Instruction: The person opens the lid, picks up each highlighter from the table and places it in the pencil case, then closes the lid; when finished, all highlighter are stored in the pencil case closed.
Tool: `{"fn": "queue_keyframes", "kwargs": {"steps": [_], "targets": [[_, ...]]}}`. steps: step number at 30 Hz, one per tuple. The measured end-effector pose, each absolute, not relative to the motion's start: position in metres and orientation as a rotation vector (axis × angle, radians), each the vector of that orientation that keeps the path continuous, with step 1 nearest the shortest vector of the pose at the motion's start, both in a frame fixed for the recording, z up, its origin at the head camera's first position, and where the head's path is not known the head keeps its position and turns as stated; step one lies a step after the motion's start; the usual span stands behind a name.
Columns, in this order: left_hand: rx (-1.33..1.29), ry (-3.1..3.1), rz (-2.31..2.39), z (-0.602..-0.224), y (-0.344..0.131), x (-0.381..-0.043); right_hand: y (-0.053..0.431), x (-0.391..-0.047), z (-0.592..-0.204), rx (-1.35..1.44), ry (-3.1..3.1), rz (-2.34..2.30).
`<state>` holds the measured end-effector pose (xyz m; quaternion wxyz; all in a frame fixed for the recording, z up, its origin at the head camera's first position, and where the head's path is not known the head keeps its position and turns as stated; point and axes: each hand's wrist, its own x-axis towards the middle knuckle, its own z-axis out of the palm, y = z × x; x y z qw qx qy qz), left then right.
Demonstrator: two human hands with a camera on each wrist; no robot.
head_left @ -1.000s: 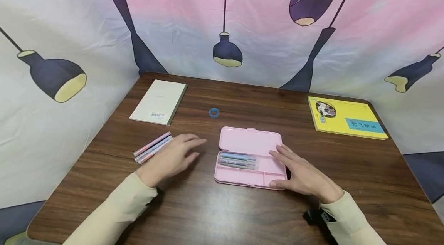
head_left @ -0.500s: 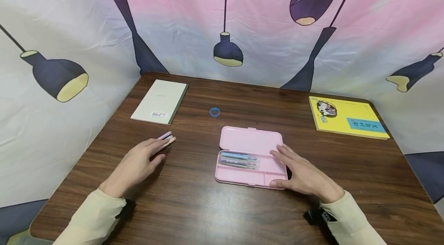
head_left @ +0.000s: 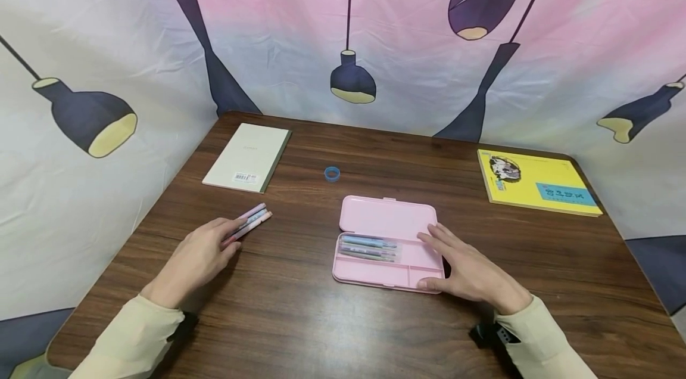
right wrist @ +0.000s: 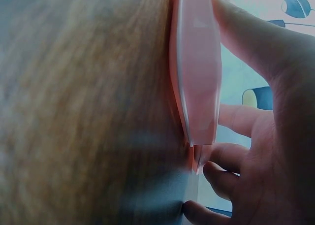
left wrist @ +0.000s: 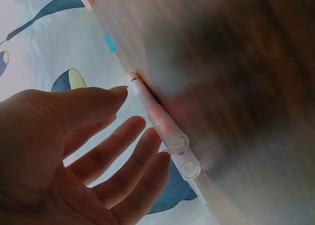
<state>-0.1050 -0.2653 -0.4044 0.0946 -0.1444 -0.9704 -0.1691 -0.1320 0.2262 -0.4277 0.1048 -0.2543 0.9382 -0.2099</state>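
My left hand (head_left: 193, 257) hovers over several slim pastel pens (head_left: 259, 217) lying side by side on the left of the table. In the left wrist view its thumb and bent fingers stand apart, the fingertips right beside the pens (left wrist: 162, 119); no grip shows. Across the right end of an opened pink pencil case (head_left: 370, 273) rests my right hand (head_left: 471, 269), thumb at the near corner and fingers spread toward the lid. The right wrist view shows the thumb touching the case's pink side (right wrist: 199, 67). A clear sleeve of pens (head_left: 368, 249) lies in the back compartment.
A pale notebook (head_left: 248, 157) lies at the back left, and a yellow book (head_left: 536, 179) at the back right. Between them is a small blue tape ring (head_left: 331, 174). Behind the wooden table (head_left: 321, 331) hangs a lamp-patterned cloth (head_left: 289, 57).
My left hand has drawn back to the left and toward me, along the pens, uncovering their far ends. The pens have stayed about where they were. My right hand keeps its place on the pencil case.
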Motion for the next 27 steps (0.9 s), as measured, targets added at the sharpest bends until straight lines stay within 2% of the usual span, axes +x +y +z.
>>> {"fn": "queue_keyframes", "kwargs": {"steps": [27], "targets": [[-0.394, -2.953, -0.432, -0.4096, -0.2629, -0.1139, 0.2258, -0.1324, -0.429, -0.756, 2.774, -0.618]]}}
